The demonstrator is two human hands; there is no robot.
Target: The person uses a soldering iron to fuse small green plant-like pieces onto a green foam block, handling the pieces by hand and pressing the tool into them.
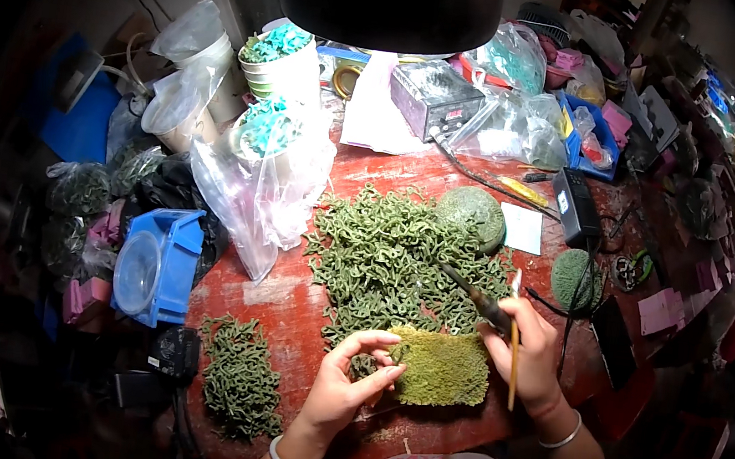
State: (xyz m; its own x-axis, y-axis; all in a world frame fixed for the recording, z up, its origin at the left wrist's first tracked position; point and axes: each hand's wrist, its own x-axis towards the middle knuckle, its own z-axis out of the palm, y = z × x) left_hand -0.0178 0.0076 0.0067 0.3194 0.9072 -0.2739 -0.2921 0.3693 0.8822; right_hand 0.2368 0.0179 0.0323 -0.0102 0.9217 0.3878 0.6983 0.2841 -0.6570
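My left hand (347, 381) is closed, its thumb and fingertips pinching a small dark green curled piece (402, 355) at the left edge of a yellow-green spongy pad (444, 372). Between the fingers of my right hand (531, 352) are a dark pen-like tool (488, 307), shaped like a soldering iron, and a thin wooden stick (513, 367). The tool's tip points up and left over a big heap of green curled pieces (382, 259). Its handle end is hidden by my fingers. A smaller pile of such pieces (241, 379) lies at the near left.
A round green pad (472, 215) sits behind the heap, another (576, 281) to the right. A dark control box (436, 100) with a cable stands at the back. Bagged tubs (284, 50) and a blue bin (156, 268) stand left. A dark lamp shade (391, 3) hangs overhead.
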